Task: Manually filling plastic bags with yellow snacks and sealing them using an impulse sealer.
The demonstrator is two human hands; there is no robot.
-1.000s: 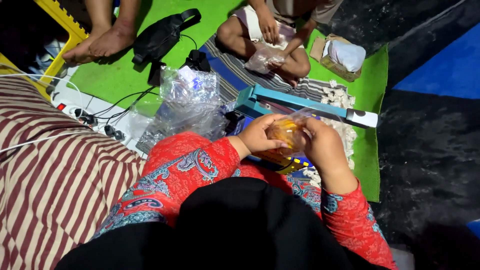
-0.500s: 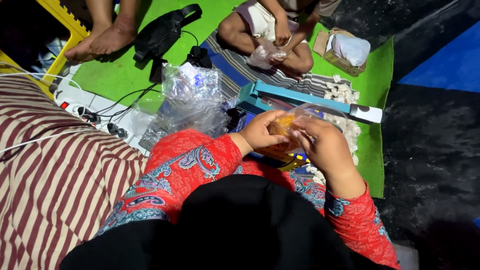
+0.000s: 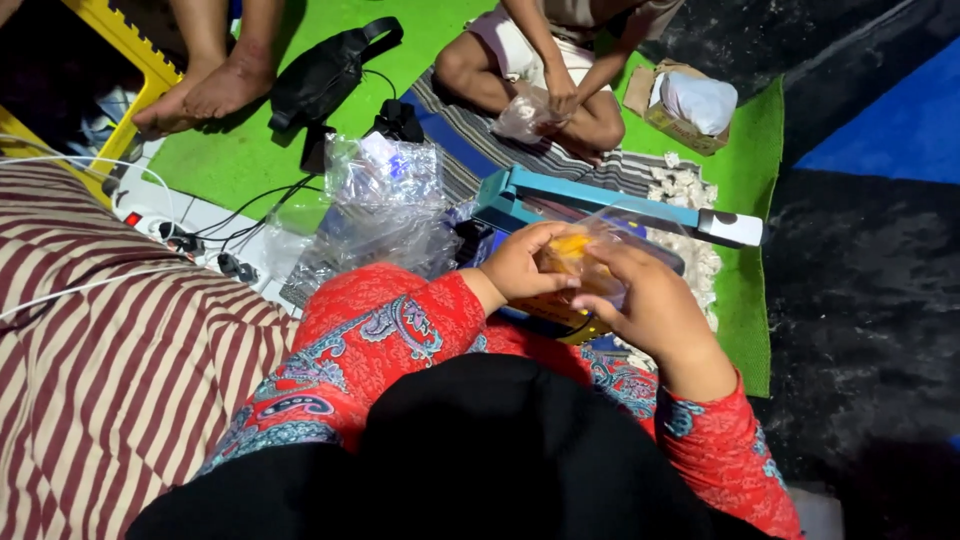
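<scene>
Seated on a green mat [image 3: 230, 160], a person closes both hands around a clear bag [image 3: 580, 262] of orange snack, held just above a blue sealer [image 3: 600, 200]. The left hand [image 3: 525, 268] grips the bag's near side and the right hand [image 3: 655, 305] curls over its top, apparently to keep the mouth flat. A pile of empty bags [image 3: 385, 200] lies close by the left arm; another person sits opposite.

**A home floor turned packing spot**

This looks like a room in a house where people sit barefoot on the floor. A green mat [image 3: 250, 150] covers the ground, with a striped mattress [image 3: 110, 370] beside it, a power strip [image 3: 165, 215] with cables, a blue bag sealer [image 3: 610, 205] and loose clear plastic bags [image 3: 385, 200].
</scene>
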